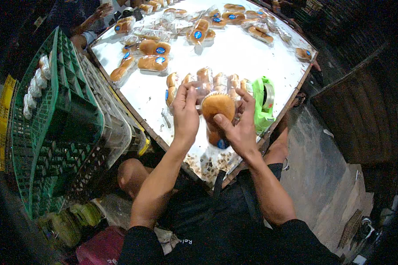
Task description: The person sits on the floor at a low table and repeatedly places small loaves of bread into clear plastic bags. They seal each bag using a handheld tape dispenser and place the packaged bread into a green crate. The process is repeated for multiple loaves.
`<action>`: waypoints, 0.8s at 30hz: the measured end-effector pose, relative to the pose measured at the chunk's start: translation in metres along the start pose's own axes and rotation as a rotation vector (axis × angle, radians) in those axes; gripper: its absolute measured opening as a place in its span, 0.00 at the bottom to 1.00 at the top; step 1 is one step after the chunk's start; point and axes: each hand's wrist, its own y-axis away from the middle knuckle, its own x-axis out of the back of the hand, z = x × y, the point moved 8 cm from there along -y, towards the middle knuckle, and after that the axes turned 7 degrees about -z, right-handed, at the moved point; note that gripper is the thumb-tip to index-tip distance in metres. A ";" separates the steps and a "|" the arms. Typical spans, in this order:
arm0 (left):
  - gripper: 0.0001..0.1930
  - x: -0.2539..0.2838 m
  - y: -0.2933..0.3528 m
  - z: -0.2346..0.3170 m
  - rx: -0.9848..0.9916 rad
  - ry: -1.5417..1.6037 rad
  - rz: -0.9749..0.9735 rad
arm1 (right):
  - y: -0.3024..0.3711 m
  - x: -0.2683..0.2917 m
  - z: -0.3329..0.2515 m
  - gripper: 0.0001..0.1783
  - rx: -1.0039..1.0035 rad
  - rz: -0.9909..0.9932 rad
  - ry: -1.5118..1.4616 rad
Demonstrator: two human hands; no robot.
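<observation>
Over the near part of the table I hold a clear plastic bag of buns [218,107]. The upper bun is round and golden brown; below it shows a second bun with a blue label. My right hand [243,130] grips the bag from the right, thumb lying across its front. My left hand [185,115] is closed at the bag's upper left, where its fingertips pinch the clear plastic. Just behind my hands stands a row of bagged buns [220,79]. A bright green tape dispenser [259,117] sits to the right of my right hand.
More bagged buns [153,63] lie across the white tabletop [247,59], mostly along its far side. Green plastic crates [75,84] stand close on the left. Other people's arms [90,20] reach in at the far left. Brown flecks mark the table's near corner.
</observation>
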 end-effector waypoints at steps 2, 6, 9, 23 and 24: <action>0.20 -0.007 0.000 -0.012 -0.060 -0.020 0.022 | 0.012 -0.006 -0.005 0.32 0.050 -0.038 -0.100; 0.18 -0.025 0.037 0.015 -0.480 0.035 0.037 | 0.012 0.036 -0.017 0.16 0.109 0.060 -0.146; 0.12 -0.045 0.049 0.029 -0.410 -0.184 -0.117 | 0.025 0.034 -0.044 0.06 0.165 0.005 0.018; 0.06 -0.002 0.027 0.043 -0.434 -0.077 0.012 | 0.040 0.028 -0.072 0.13 0.359 0.248 0.168; 0.06 -0.001 0.023 0.039 -0.397 -0.031 -0.005 | 0.036 0.020 -0.068 0.13 0.267 0.188 0.052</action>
